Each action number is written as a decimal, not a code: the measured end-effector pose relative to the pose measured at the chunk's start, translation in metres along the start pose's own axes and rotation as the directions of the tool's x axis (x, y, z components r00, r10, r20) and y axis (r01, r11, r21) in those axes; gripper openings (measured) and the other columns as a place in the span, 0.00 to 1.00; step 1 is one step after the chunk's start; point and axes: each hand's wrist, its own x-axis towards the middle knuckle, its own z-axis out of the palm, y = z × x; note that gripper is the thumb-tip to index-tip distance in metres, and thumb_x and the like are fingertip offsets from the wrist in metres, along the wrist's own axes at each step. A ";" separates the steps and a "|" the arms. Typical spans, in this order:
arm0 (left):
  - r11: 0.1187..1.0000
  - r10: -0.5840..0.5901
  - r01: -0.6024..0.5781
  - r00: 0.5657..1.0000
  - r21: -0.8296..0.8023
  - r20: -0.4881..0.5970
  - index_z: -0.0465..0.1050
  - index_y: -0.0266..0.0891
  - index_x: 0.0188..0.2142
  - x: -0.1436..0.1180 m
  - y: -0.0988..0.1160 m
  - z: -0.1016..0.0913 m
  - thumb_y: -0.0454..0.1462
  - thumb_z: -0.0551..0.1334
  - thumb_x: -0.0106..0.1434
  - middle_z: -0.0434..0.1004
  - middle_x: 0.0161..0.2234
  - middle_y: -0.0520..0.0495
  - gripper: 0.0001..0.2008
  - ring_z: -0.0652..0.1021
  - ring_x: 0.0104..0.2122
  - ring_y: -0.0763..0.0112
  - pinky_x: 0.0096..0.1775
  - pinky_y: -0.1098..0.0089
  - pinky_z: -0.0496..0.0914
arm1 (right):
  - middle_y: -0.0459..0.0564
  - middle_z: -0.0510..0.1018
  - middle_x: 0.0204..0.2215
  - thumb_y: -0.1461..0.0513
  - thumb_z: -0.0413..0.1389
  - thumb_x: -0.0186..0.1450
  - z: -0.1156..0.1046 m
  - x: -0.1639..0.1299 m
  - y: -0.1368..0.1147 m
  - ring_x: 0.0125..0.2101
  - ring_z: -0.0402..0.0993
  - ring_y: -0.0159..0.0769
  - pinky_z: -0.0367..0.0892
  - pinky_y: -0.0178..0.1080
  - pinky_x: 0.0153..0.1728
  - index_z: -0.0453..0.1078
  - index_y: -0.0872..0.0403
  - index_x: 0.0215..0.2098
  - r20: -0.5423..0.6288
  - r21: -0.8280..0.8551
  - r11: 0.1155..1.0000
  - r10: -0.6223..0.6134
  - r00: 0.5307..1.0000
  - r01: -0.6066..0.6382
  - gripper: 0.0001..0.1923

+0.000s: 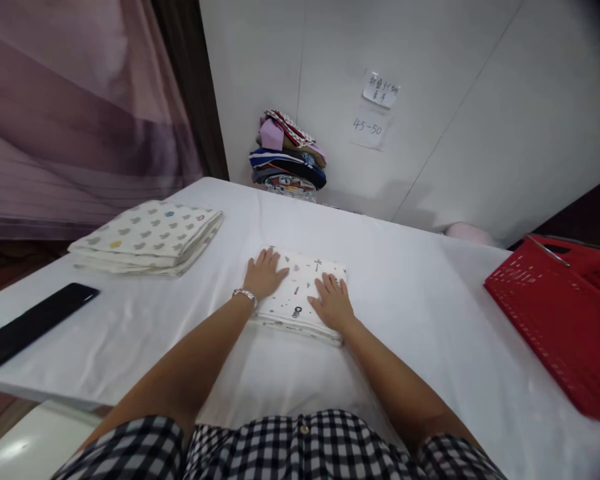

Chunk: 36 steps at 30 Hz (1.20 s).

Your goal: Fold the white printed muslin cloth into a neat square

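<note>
A small folded white cloth (pixel 303 283) with little printed figures lies in the middle of the white-covered table (pixel 405 300). My left hand (pixel 264 273) rests flat on its left edge, fingers spread, a silver bracelet on the wrist. My right hand (pixel 333 301) presses flat on its right half. Neither hand grips anything. To the far left sits a stack of folded white cloths (pixel 150 237) with grey and coloured heart shapes.
A red plastic basket (pixel 560 313) stands at the right edge of the table. A black phone (pixel 33 323) lies near the left front edge. A pile of mixed coloured fabrics (pixel 287 157) leans at the wall, under paper notes (pixel 375 110).
</note>
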 end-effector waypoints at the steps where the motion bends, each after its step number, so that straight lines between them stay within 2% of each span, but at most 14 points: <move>1: 1.000 -0.003 0.003 1.000 0.002 0.005 0.52 0.38 0.64 0.001 0.000 0.000 0.52 0.43 0.65 0.44 0.67 0.42 0.33 0.47 0.66 0.54 0.60 0.47 0.49 | 0.58 0.48 0.66 0.47 0.40 0.69 0.002 -0.003 -0.001 0.66 0.39 0.48 0.33 0.53 0.62 0.54 0.56 0.64 -0.014 0.005 1.000 -0.001 1.000 0.001 0.32; 5: 1.000 -0.022 0.023 0.999 -0.009 0.038 0.51 0.38 0.64 0.006 0.001 -0.001 0.53 0.43 0.65 0.41 0.68 0.43 0.33 0.46 0.66 0.55 0.60 0.47 0.49 | 0.57 0.52 0.65 0.48 0.44 0.68 0.005 -0.001 0.003 0.65 0.42 0.48 0.35 0.54 0.62 0.58 0.55 0.62 -0.055 0.090 0.996 -0.011 0.998 0.016 0.30; 9: 0.998 -0.035 0.041 0.995 -0.056 0.093 0.53 0.39 0.63 0.004 -0.005 -0.012 0.52 0.45 0.64 0.41 0.68 0.43 0.32 0.48 0.65 0.55 0.60 0.50 0.52 | 0.55 0.58 0.63 0.52 0.47 0.67 0.005 0.007 0.025 0.64 0.47 0.44 0.43 0.52 0.62 0.64 0.54 0.59 -0.140 0.291 0.956 0.010 0.990 0.031 0.26; 11: 0.993 -0.093 0.097 0.994 -0.071 0.064 0.55 0.37 0.62 -0.004 -0.011 -0.020 0.51 0.47 0.64 0.48 0.66 0.39 0.31 0.55 0.63 0.54 0.58 0.52 0.57 | 0.54 0.59 0.63 0.55 0.47 0.67 0.002 0.013 0.042 0.64 0.48 0.43 0.47 0.50 0.62 0.64 0.53 0.58 -0.219 0.361 0.933 0.075 0.973 0.010 0.24; 13: 0.976 -0.200 0.203 0.979 -0.083 0.045 0.59 0.35 0.58 -0.016 -0.018 -0.028 0.51 0.48 0.63 0.61 0.60 0.33 0.30 0.65 0.57 0.51 0.53 0.54 0.62 | 0.53 0.59 0.63 0.57 0.47 0.66 -0.006 0.022 0.058 0.64 0.48 0.42 0.48 0.49 0.62 0.63 0.53 0.59 -0.241 0.380 0.923 0.167 0.956 -0.065 0.24; 16: 0.937 -0.323 0.332 0.942 -0.108 0.095 0.65 0.33 0.52 -0.035 -0.027 -0.036 0.55 0.46 0.62 0.71 0.51 0.32 0.31 0.73 0.49 0.50 0.46 0.56 0.68 | 0.52 0.58 0.63 0.58 0.48 0.66 -0.022 0.038 0.078 0.64 0.50 0.40 0.50 0.45 0.62 0.59 0.54 0.62 -0.128 0.345 0.915 0.266 0.955 -0.208 0.27; 20: 0.907 -0.387 0.409 0.902 -0.098 0.191 0.69 0.35 0.47 -0.051 -0.033 -0.036 0.57 0.47 0.60 0.74 0.47 0.33 0.31 0.75 0.45 0.50 0.42 0.57 0.69 | 0.51 0.62 0.61 0.58 0.52 0.64 -0.038 0.062 0.089 0.59 0.61 0.39 0.57 0.40 0.58 0.52 0.54 0.65 0.096 0.370 0.893 0.236 0.967 -0.255 0.33; 24: 0.902 -0.394 0.416 0.902 -0.112 0.178 0.69 0.35 0.48 -0.055 -0.034 -0.033 0.57 0.49 0.59 0.76 0.43 0.34 0.31 0.76 0.43 0.51 0.40 0.59 0.69 | 0.53 0.66 0.58 0.59 0.60 0.56 -0.040 0.077 0.090 0.57 0.63 0.43 0.58 0.42 0.56 0.59 0.54 0.61 0.161 0.385 0.888 0.202 0.966 -0.250 0.36; 26: 0.911 -0.376 0.395 0.913 -0.117 0.157 0.68 0.36 0.49 -0.047 -0.034 -0.034 0.57 0.50 0.59 0.76 0.43 0.35 0.31 0.76 0.43 0.51 0.40 0.60 0.69 | 0.53 0.70 0.55 0.60 0.62 0.54 -0.039 0.076 0.093 0.53 0.68 0.42 0.61 0.40 0.53 0.63 0.54 0.59 0.165 0.390 0.884 0.210 0.964 -0.259 0.34; 29: 0.934 -0.315 0.327 0.944 -0.144 0.099 0.68 0.38 0.50 -0.017 -0.031 -0.041 0.56 0.53 0.58 0.77 0.43 0.37 0.30 0.76 0.43 0.53 0.40 0.62 0.69 | 0.53 0.75 0.48 0.59 0.61 0.54 -0.037 0.065 0.103 0.44 0.73 0.40 0.66 0.39 0.46 0.66 0.55 0.56 0.130 0.430 0.845 0.290 0.948 -0.317 0.31; 31: 0.947 -0.264 0.266 0.964 -0.181 0.034 0.68 0.39 0.49 0.011 -0.023 -0.044 0.55 0.55 0.58 0.77 0.44 0.39 0.28 0.76 0.44 0.54 0.42 0.63 0.69 | 0.53 0.76 0.45 0.58 0.60 0.54 -0.034 0.053 0.113 0.42 0.73 0.39 0.67 0.38 0.43 0.67 0.56 0.53 0.049 0.491 0.784 0.409 0.911 -0.379 0.29; 33: 0.944 -0.231 0.217 0.973 -0.248 -0.026 0.68 0.39 0.50 0.037 -0.011 -0.044 0.53 0.56 0.59 0.76 0.45 0.41 0.26 0.75 0.45 0.56 0.44 0.64 0.68 | 0.53 0.76 0.43 0.57 0.59 0.53 -0.031 0.039 0.123 0.41 0.73 0.39 0.66 0.38 0.42 0.68 0.57 0.52 -0.024 0.557 0.711 0.530 0.848 -0.429 0.28; 36: 0.928 -0.209 0.170 0.974 -0.331 -0.086 0.67 0.37 0.52 0.056 0.010 -0.033 0.46 0.55 0.62 0.72 0.52 0.40 0.22 0.71 0.51 0.59 0.51 0.63 0.65 | 0.53 0.77 0.42 0.55 0.59 0.53 -0.025 0.022 0.136 0.40 0.72 0.40 0.66 0.39 0.43 0.69 0.58 0.51 -0.049 0.596 0.655 0.607 0.793 -0.465 0.29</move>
